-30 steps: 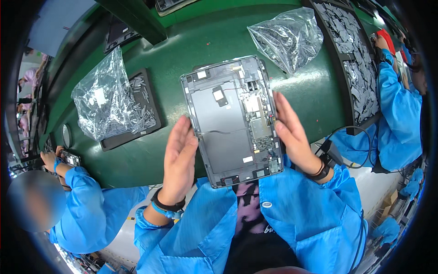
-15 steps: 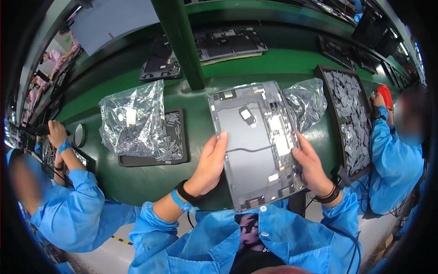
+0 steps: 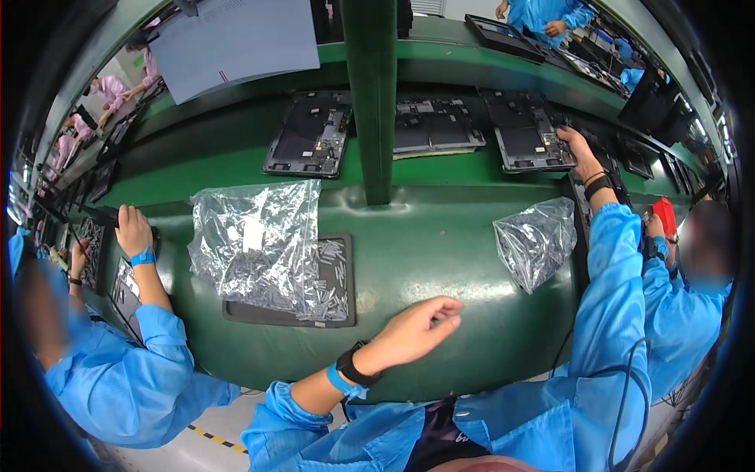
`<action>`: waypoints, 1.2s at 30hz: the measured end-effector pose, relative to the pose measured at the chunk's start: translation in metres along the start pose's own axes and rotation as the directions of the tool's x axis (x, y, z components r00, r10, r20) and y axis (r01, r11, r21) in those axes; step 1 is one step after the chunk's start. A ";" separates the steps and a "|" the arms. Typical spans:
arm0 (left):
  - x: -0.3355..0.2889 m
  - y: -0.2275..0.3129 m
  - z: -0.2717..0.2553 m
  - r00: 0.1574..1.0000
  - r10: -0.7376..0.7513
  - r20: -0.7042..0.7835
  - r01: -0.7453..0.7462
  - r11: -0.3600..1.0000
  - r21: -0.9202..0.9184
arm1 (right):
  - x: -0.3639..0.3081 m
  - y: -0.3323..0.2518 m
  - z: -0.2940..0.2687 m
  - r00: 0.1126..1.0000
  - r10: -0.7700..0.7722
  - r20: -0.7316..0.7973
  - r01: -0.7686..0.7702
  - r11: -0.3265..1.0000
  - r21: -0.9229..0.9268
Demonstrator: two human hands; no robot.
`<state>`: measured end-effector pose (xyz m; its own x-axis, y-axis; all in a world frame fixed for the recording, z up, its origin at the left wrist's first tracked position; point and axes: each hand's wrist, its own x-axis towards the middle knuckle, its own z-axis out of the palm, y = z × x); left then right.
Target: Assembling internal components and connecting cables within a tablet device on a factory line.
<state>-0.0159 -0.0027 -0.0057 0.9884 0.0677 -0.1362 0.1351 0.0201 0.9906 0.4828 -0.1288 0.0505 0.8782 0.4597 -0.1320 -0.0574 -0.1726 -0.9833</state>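
My right hand (image 3: pixel 580 151) reaches far forward, its fingers gripping the right edge of a dark opened tablet-like device housing (image 3: pixel 521 132). A circuit board and small parts show along the housing's right side. It rests over the green conveyor strip (image 3: pixel 440 167) behind the table, and my fingertips are partly hidden at its edge. Above the near middle of the green tabletop (image 3: pixel 409 267) is my left hand (image 3: pixel 415 329), holding nothing, its fingers loosely bent and the thumb apart.
On the left, a clear bag of small dark strips (image 3: pixel 255 244) lies over a black tray (image 3: pixel 338 271). Another crumpled clear bag (image 3: pixel 536 242) lies right. More housings (image 3: pixel 311 134) line the strip beside a green post (image 3: pixel 373 102). Co-workers in blue (image 3: pixel 118 377) sit either side.
The housing was in both hands, close to my body. My right hand has carried it forward and right to the strip; my left hand has let go. The view has shifted too.
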 end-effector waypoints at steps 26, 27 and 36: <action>-0.002 0.011 -0.008 0.996 0.086 -0.039 -0.074 0.968 0.238 | 0.023 -0.006 0.223 0.985 0.102 0.139 0.040 0.649 -0.760; 0.000 0.010 -0.007 0.997 0.074 -0.020 -0.069 0.978 0.197 | 0.049 0.020 0.220 0.987 0.026 0.156 0.090 0.716 -0.692; 0.016 -0.010 -0.017 0.997 0.074 -0.012 -0.074 0.971 -0.226 | -0.035 0.018 0.208 0.986 0.071 0.149 -0.110 0.955 0.274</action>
<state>-0.0026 0.0148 -0.0183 0.9947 0.0809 -0.0630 0.0419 0.2398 0.9699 0.3524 0.0329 0.0114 0.7915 0.5706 -0.2189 -0.2817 0.0228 -0.9592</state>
